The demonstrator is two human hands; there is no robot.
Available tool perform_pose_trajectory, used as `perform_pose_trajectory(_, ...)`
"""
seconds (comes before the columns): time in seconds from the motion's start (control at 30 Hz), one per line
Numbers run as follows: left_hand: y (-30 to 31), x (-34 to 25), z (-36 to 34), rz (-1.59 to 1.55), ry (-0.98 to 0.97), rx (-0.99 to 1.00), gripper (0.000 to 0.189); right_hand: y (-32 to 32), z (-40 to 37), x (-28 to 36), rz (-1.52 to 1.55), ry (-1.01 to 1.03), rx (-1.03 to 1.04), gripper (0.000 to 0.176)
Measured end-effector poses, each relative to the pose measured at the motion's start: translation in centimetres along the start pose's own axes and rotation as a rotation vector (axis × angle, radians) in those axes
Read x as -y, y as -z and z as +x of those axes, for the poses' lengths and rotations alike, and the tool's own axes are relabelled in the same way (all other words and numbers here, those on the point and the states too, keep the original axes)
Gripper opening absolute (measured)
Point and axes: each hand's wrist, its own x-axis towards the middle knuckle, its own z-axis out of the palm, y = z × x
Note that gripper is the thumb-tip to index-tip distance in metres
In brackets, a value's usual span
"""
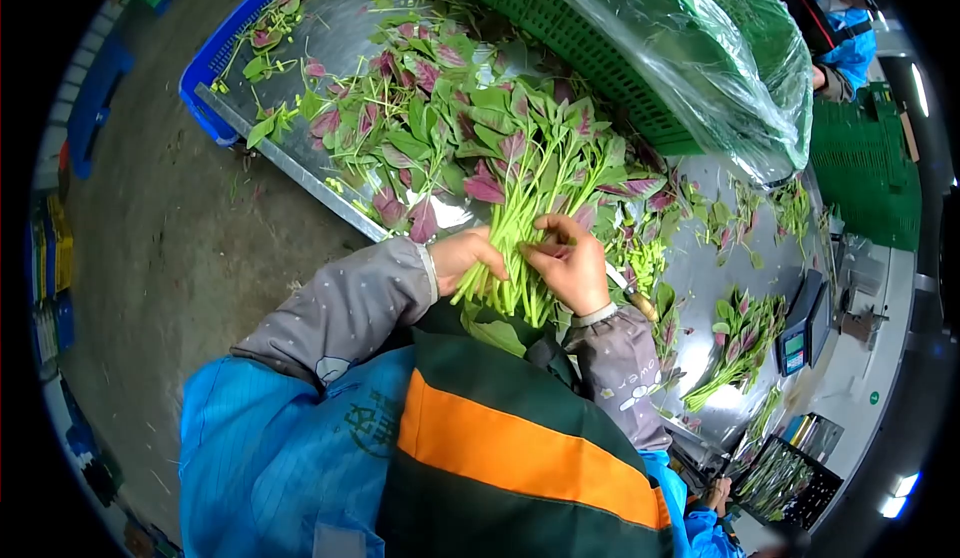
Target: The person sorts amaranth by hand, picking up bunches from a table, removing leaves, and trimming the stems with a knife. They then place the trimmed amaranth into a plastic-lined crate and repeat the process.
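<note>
The left hand (465, 258) grasps a bunch of leafy greens (514, 228) low on its stems, thumb across the near side. The right hand (572, 266) is half curled against the bunch's other side, its fingertips at the stems; whether they pinch one cannot be told. The bunch lies between the two hands, close to the body, cut ends towards the wearer and leaves fanning away.

It looks light, with soft leaves that would bruise or tear easily and stems that are firmer but could snap, perhaps slippery if damp. The gathered stems are the place to hold, with gentle pressure.

Just beyond, loose greens (420, 118) spread over the metal bench (760, 276). A green crate (600, 50) with a clear plastic liner (705, 73) is ahead; to the right, another bunch (738, 346) lies beside a scale (794, 346).
</note>
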Motion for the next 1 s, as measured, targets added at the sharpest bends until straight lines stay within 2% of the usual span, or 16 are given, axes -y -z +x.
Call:
perform_pose_trajectory(0.1,0.4,0.4,0.5,0.007,0.014,-0.011,0.041,-0.2,-0.2,-0.1,-0.036,0.162,0.009,0.011)
perform_pose_trajectory(0.2,2.6,1.4,1.8,0.012,0.028,0.017,0.047,5.0,-0.8,2.5,0.159,0.095,0.774,0.010)
perform_pose_trajectory(0.27,4.1,2.5,3.5,-0.117,0.014,0.124,0.055,8.4,-1.2,-0.9,0.439,0.559,0.966,0.012)
perform_pose_trajectory(0.3,4.7,2.8,3.9,-0.133,0.045,0.110,0.056,8.6,-3.2,-5.4,0.799,0.534,0.497,0.017)
perform_pose_trajectory(0.37,5.0,3.2,4.2,-0.174,0.081,0.117,0.057,11.7,-3.4,-11.5,1.309,0.262,-0.004,0.032)
perform_pose_trajectory(0.43,4.7,3.3,4.3,-0.217,0.102,0.140,0.057,12.4,-1.9,-13.4,0.680,-0.056,-0.284,0.043)
perform_pose_trajectory(0.47,4.5,3.2,4.3,-0.240,0.104,0.157,0.058,11.0,-1.7,-14.3,-0.146,-0.138,-0.503,0.045)
perform_pose_trajectory(0.5,5.4,3.6,5.0,-0.161,0.141,0.115,0.057,9.6,-1.8,-10.5,-0.105,-0.089,-0.554,0.047)
perform_pose_trajectory(0.57,3.2,2.4,3.5,-0.298,0.079,0.206,0.057,6.6,-1.7,-4.4,0.279,-0.050,-0.338,0.040)
perform_pose_trajectory(0.63,3.8,2.8,4.0,-0.336,0.074,0.262,0.057,4.3,-1.1,-0.2,0.100,0.297,-0.168,0.039)
perform_pose_trajectory(0.67,3.8,2.7,3.9,-0.366,0.069,0.286,0.057,3.8,-1.2,2.1,0.041,0.352,-0.065,0.040)
perform_pose_trajectory(0.7,3.4,2.3,3.4,-0.397,0.066,0.311,0.057,3.1,-1.3,2.9,-0.008,0.266,0.074,0.039)
perform_pose_trajectory(0.73,2.9,1.9,2.9,-0.430,0.060,0.336,0.058,2.3,-1.4,2.5,-0.129,0.386,0.050,0.039)
perform_pose_trajectory(0.8,2.7,1.7,2.7,-0.461,0.011,0.395,0.056,1.9,-2.0,1.5,-0.154,0.235,0.124,0.037)
perform_pose_trajectory(0.87,4.0,2.9,3.7,-0.525,-0.014,0.540,0.055,2.0,-1.8,1.3,-0.145,0.310,0.120,0.035)
perform_pose_trajectory(1.0,2.2,1.5,2.3,-0.456,0.042,0.389,0.056,2.6,-1.4,1.5,-0.171,0.337,0.211,0.031)
